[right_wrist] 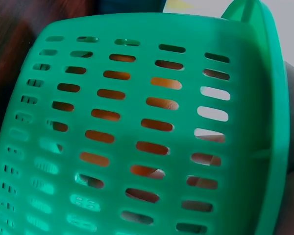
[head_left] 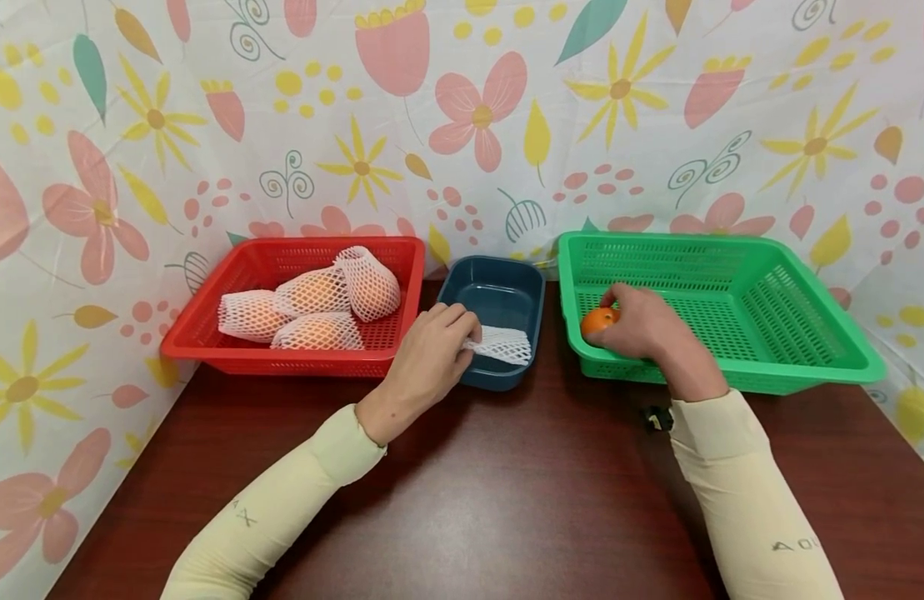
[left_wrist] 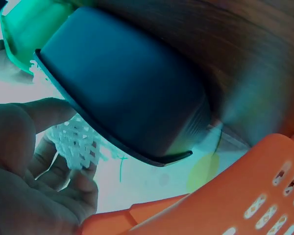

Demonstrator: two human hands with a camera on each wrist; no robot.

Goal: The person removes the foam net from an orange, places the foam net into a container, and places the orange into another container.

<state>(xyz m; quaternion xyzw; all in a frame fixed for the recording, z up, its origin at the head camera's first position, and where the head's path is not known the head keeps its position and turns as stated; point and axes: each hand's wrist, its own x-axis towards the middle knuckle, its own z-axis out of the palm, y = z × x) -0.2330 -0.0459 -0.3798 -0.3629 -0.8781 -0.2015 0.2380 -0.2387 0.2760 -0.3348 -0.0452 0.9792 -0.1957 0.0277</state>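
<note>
My left hand [head_left: 426, 354] pinches the end of a white foam net sleeve [head_left: 502, 344] between thumb and fingers, over the near part of a dark blue basin [head_left: 495, 302]. In the left wrist view the netting [left_wrist: 76, 144] hangs between the thumb and curled fingers, beside the basin's rim. Inside the green basket [head_left: 844, 354], at its near left corner, my right hand [head_left: 645, 323] grips a bare orange [head_left: 598, 322]. The right wrist view shows the orange [right_wrist: 161, 103] only in patches through the basket's slots, with most of the hand hidden behind the wall.
At the left stands a red basket [head_left: 319, 362] with several fruits in foam nets [head_left: 312, 292] inside. The basin sits between the two baskets, all on a dark brown table [head_left: 506, 500]. A flowered cloth [head_left: 484, 183] hangs close behind them.
</note>
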